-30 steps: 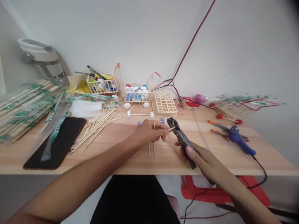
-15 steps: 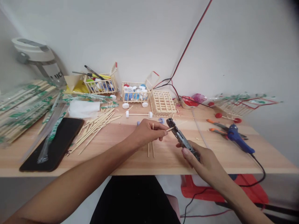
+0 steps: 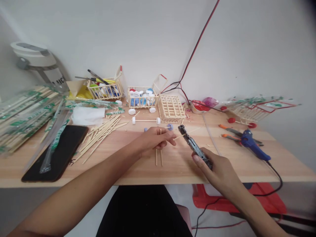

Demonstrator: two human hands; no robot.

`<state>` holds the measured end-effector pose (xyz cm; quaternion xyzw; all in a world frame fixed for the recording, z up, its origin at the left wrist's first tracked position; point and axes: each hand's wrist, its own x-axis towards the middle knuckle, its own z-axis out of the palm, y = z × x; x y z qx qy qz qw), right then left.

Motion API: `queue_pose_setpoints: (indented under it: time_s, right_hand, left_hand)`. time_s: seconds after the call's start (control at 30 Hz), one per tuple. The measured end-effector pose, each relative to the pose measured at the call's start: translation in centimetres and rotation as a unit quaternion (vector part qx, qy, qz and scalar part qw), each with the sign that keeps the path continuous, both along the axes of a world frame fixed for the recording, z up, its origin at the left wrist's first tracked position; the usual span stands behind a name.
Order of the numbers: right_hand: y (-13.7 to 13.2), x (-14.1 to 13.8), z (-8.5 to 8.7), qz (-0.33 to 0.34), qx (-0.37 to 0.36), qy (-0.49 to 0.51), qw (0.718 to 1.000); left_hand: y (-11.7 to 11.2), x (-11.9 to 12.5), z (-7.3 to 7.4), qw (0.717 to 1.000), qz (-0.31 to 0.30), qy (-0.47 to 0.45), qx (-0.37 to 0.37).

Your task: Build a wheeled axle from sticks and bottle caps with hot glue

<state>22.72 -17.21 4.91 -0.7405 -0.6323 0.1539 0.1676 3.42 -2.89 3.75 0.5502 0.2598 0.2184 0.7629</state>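
Observation:
My left hand is closed, its fingertips around the near end of a thin wooden stick that points right. My right hand grips a grey metal pliers-like tool, held slanted with its head up and left. The stick crosses the tool's head; I cannot tell whether the jaws bite on it. Under my left hand two short sticks lie side by side on the table, partly covered. Just behind it, a blue wheel on a stick axle is partly hidden by the fingers.
Loose sticks and a black phone lie left, near bagged sticks. Behind stand small stick carts, one holding bottle caps, and a stick basket. A blue glue gun with its cord lies right, over orange-handled pliers.
My left fingers have shifted slightly and loosened around the stick, and more of it shows beyond the tool. The tool has barely moved. The view has shifted a little.

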Motion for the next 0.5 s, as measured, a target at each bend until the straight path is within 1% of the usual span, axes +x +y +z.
queue_pose_setpoints:
  time_s: [0.07,0.1,0.27,0.37,0.5]
  right_hand:
    - [0.10,-0.17,-0.04,0.005,0.000,0.002,1.000]
    - [0.17,-0.28,-0.05,0.009,0.002,0.001,1.000]
    - [0.50,-0.53,-0.12,0.023,0.028,-0.029,0.999]
    - [0.59,-0.31,-0.22,0.028,0.042,-0.055,0.997]
    - [0.46,0.07,-0.39,0.036,0.024,-0.055,0.998]
  left_hand:
    - [-0.12,-0.05,0.08,0.999,-0.016,0.005,0.040]
    - [-0.19,-0.06,0.09,0.998,-0.014,0.008,0.056]
    - [-0.27,0.00,-0.15,0.992,0.025,0.031,0.119]
    - [-0.32,0.06,-0.19,0.991,0.031,0.029,0.131]
    - [-0.62,0.15,0.09,0.988,0.044,0.014,0.145]
